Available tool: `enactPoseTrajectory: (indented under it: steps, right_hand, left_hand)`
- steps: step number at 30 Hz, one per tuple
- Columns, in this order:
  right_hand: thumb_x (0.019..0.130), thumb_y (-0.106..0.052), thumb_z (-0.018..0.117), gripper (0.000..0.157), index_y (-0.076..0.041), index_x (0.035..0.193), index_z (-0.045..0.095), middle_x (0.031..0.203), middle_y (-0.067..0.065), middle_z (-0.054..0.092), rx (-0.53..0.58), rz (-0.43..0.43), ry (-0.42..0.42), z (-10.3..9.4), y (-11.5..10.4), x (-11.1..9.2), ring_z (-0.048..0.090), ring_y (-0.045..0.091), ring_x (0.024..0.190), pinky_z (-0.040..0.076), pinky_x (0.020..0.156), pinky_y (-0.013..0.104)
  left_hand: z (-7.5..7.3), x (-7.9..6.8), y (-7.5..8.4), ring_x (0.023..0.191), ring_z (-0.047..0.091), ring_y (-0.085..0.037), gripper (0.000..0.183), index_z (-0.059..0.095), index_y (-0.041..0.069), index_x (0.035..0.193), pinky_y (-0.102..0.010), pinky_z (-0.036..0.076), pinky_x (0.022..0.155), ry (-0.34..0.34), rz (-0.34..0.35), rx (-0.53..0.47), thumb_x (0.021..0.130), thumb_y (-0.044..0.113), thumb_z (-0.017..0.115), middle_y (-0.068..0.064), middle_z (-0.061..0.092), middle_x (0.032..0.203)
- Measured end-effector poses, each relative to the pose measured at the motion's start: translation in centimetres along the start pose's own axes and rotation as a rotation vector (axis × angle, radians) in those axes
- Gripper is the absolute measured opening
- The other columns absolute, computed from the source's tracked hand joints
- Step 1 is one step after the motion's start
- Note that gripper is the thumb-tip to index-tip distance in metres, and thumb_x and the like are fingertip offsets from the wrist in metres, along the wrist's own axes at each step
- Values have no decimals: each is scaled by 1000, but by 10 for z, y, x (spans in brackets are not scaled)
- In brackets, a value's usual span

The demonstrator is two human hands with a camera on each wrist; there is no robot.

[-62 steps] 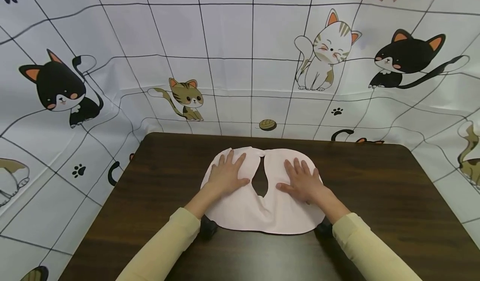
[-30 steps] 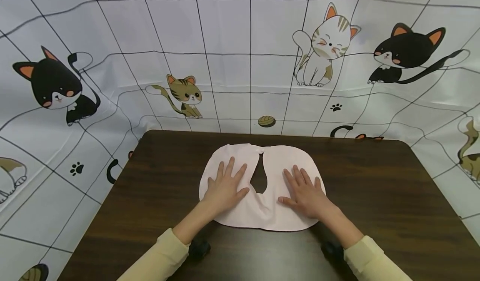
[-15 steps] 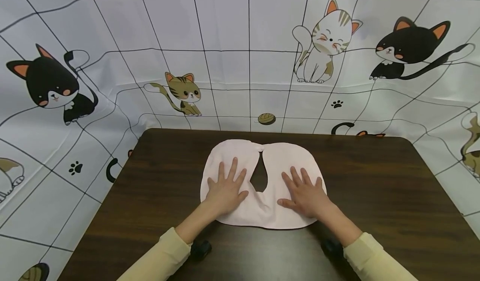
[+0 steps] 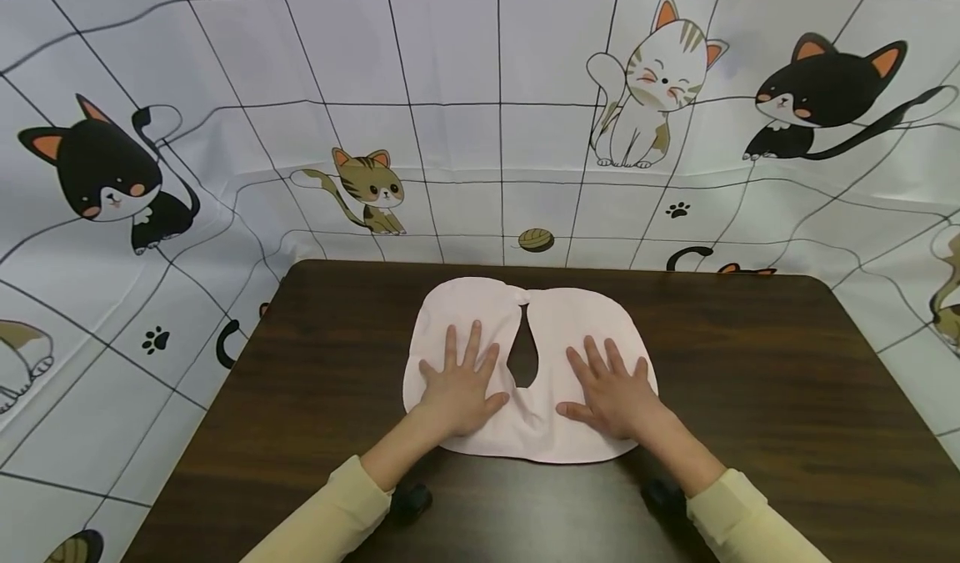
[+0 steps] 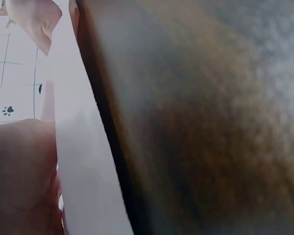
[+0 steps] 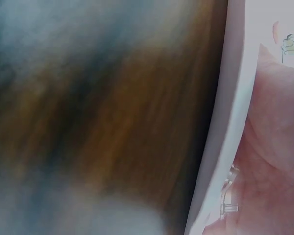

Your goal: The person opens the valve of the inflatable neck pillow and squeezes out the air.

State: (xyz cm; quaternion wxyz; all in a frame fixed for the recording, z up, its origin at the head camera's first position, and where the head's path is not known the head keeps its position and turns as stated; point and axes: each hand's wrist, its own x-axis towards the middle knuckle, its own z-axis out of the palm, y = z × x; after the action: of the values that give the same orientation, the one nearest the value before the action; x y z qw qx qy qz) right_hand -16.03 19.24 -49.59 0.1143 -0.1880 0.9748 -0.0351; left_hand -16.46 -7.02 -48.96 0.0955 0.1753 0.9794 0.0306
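Observation:
A pale pink cloth bib [image 4: 551, 329] lies flat on the dark table, with a teardrop-shaped neck opening near its middle and a narrow joined tip at the top. My left hand [image 4: 459, 394] rests on its left half, fingers spread and straight. On the right half lies my right hand [image 4: 617, 398], also flat with fingers apart. Small creases run below the neck opening, between the hands. In the left wrist view the edge of the bib [image 5: 83, 147] stands beside the palm. The right wrist view shows the bib's edge [image 6: 225, 107] next to the right palm.
The brown wooden table [image 4: 750, 379] extends around the bib on all sides. Behind it hangs a white gridded curtain [image 4: 457, 54] printed with cats. Black devices [image 4: 411, 502] sit under both wrists.
Both hands have slid toward the near edge of the bib since two seconds ago. Most recently the left hand has shifted slightly right. The bib stays flat.

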Motion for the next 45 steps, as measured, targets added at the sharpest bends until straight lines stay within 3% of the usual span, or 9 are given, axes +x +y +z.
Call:
enactPoseTrajectory:
  steps: [7,17,26,32,45]
  right_hand:
    - [97,-63,56,88,-6,160,33,165,28,22,40,4,13,-5,-2,-4,21,54,148,20,103,83]
    - [97,-61,59,86,-8,160,34,163,30,23,107,3,144,-9,8,-21,33,57,141,20,106,79]
    - [96,-60,61,82,-11,158,40,160,27,33,24,-37,223,-7,2,-45,43,51,137,30,103,76]
    - [92,-56,69,78,-14,154,48,157,27,38,-25,-29,253,-1,-1,-50,46,50,134,38,98,73]
    - [94,-56,66,72,-15,151,51,152,24,47,-84,-38,164,4,-2,-51,44,52,136,43,95,70]
  left_hand:
    - [-2,-2,-6,155,-1,-45,75,31,20,163,-81,27,101,31,5,-46,102,59,49,-13,1,172]
    - [-20,-37,-10,152,16,-49,70,40,15,159,-72,31,107,129,102,-61,102,53,56,-19,22,167]
    - [-19,-57,-1,147,29,-51,68,45,15,156,-71,35,105,183,136,-40,101,52,58,-20,34,162]
    - [-5,-58,-1,145,31,-50,71,44,11,156,-70,35,105,157,122,-15,101,53,57,-21,37,160]
    - [11,-55,-15,147,27,-50,75,44,12,156,-75,31,103,53,86,-7,99,58,57,-17,33,163]
